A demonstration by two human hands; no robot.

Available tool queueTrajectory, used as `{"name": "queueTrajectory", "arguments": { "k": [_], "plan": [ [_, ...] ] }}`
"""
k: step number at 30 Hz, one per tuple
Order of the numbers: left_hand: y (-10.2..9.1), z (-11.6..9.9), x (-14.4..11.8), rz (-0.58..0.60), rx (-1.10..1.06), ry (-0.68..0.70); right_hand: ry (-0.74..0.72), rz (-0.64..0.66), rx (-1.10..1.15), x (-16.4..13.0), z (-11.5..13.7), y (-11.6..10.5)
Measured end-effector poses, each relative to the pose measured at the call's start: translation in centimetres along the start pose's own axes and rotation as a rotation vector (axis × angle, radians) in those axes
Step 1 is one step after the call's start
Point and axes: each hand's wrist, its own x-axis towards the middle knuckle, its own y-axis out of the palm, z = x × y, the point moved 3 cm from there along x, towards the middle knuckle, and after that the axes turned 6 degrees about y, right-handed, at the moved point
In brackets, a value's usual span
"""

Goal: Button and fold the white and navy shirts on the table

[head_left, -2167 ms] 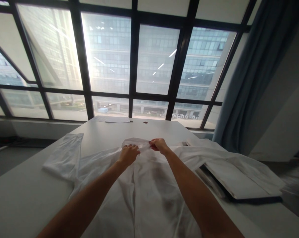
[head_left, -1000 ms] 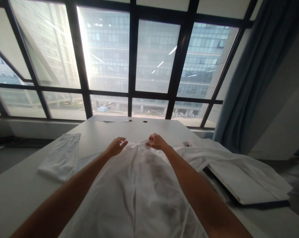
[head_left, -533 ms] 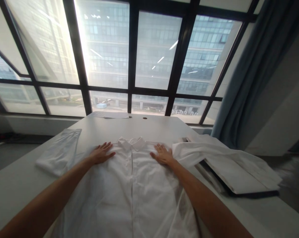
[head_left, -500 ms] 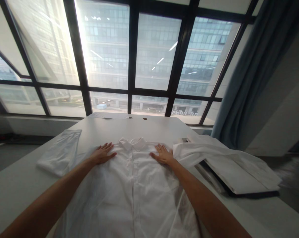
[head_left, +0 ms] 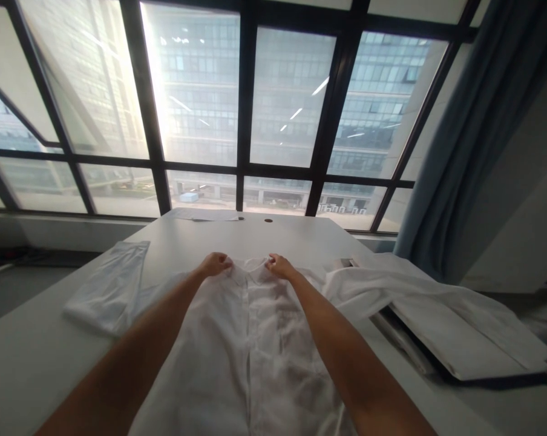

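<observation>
Both hands' fingers apparently pinched on the white shirt's collar (head_left: 250, 264), pale table (head_left: 37, 357) beneath tall windows (head_left: 201, 97).

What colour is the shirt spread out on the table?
Plain white, no pattern. The shirt shows best in the head view, both hands at its collar.

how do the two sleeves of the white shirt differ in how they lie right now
The left sleeve lies flat on the bare table, stretched away from the shirt body toward the window; the right sleeve is rumpled and draped over a flat board-like thing at the table's right edge. The left sleeve's cuff end shows squarely, while the right sleeve's end is hard to make out. Both are white, thin, and touched by neither hand.
</observation>
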Motion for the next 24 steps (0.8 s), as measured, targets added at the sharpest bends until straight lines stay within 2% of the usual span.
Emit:
{"name": "queueTrajectory", "arguments": {
  "k": [2, 4, 7, 10, 13, 15, 16, 17, 19, 22, 24],
  "plan": [
    [0.0, 0.6, -0.1, 0.025, -0.045, 0.038, -0.017, 0.006, 0.035, 0.8, -0.3, 0.2],
    [-0.3, 1.0, -0.3, -0.001, -0.031, 0.071, -0.036, -0.009, 0.069, 1.2, -0.6, 0.2],
    [-0.6, 0.8, -0.4, -0.058, 0.038, 0.11, -0.065, -0.117, 0.12, 1.5, -0.7, -0.2],
    [-0.6, -0.4, -0.4, -0.076, 0.117, 0.075, -0.03, -0.227, 0.055, 1.1, -0.3, -0.4],
    [-0.3, -2.3, -1.1, -0.174, 0.286, 0.005, 0.034, -0.311, -0.152, -0.6, 0.5, -0.4],
    [0.4, -3.7, -2.3, -0.214, 0.418, 0.014, -0.015, -0.362, -0.262, -2.3, 1.4, 0.0],
    [0.9, -4.2, -3.0, -0.195, 0.463, 0.037, -0.066, -0.359, -0.291, -3.2, 1.8, 0.3],
    [1.5, -4.5, -3.7, -0.15, 0.48, 0.062, -0.113, -0.326, -0.309, -4.0, 2.1, 0.8],
    [2.7, -4.4, -4.9, -0.027, 0.472, 0.064, -0.148, -0.175, -0.331, -5.0, 2.2, 2.1],
    [3.8, -3.2, -5.3, 0.11, 0.462, -0.001, -0.081, 0.076, -0.348, -5.0, 1.2, 3.8],
    [3.9, -2.8, -4.6, 0.152, 0.463, 0.001, -0.061, 0.14, -0.356, -4.2, 0.6, 4.1]
  ]
}}
